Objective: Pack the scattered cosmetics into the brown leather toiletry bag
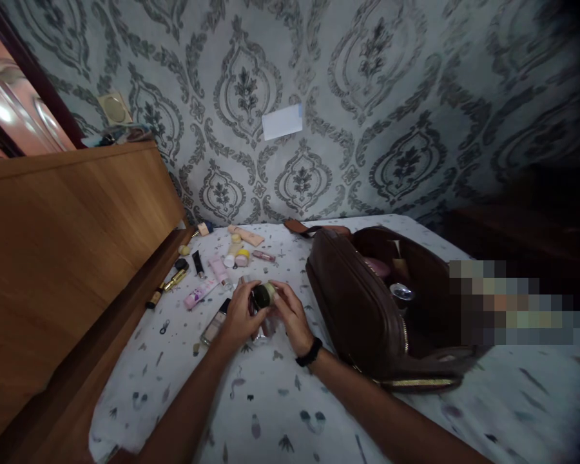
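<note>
Both of my hands are closed around a small dark round jar (260,296) with a pale greenish side, held just over the bed. My left hand (240,314) grips its left side, and my right hand (292,317), below a black wristband, has its fingers on the right side. Under the jar lies a shiny pinkish, silvery item (264,330), partly covered by my fingers. Beside my left hand rests a clear bottle with a black cap (212,328). Pink tubes (219,270) and a small jar with a yellow lid (242,257) lie farther back.
A large brown bag (357,303) stands unzipped at the right, with a silvery round item (401,292) inside. Several cosmetics, including a black tube (198,264) and a gold tube (176,279), lie along the wooden panel (91,238). A patterned wall (299,180) borders the bed behind.
</note>
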{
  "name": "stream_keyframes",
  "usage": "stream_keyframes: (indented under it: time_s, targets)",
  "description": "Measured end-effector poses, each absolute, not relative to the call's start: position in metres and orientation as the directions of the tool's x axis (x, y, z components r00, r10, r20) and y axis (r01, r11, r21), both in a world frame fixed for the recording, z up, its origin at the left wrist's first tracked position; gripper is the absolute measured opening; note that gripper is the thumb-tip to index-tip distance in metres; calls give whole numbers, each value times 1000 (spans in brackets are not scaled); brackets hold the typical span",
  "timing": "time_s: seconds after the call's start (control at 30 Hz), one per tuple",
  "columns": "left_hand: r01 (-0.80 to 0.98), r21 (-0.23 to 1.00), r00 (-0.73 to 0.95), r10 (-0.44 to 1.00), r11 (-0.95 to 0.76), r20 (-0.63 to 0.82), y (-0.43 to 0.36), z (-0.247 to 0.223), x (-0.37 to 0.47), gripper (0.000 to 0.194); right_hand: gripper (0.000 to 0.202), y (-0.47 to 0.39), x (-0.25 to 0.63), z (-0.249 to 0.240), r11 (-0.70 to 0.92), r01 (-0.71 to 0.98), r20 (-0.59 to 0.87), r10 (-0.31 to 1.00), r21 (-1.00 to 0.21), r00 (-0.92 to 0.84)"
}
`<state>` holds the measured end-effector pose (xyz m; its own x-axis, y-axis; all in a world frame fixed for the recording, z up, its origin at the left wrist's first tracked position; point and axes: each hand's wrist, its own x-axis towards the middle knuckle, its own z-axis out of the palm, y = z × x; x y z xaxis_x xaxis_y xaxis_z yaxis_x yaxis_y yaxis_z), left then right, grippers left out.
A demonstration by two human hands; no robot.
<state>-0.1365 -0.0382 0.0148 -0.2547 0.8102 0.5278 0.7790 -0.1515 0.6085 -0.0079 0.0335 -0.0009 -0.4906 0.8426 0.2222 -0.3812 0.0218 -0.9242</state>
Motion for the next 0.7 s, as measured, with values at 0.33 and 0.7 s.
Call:
stream_keyframes:
  time_s: [0.33, 0.7]
  targets:
    - [764, 632, -275, 820, -129, 501, -39, 16, -134, 48, 36, 36, -13, -5, 77, -390, 257, 862, -918, -436]
    - [786, 614, -305, 813, -79, 495, -43, 16, -128, 45, 32, 33, -21, -10, 70, -390, 244, 876, -918, -416]
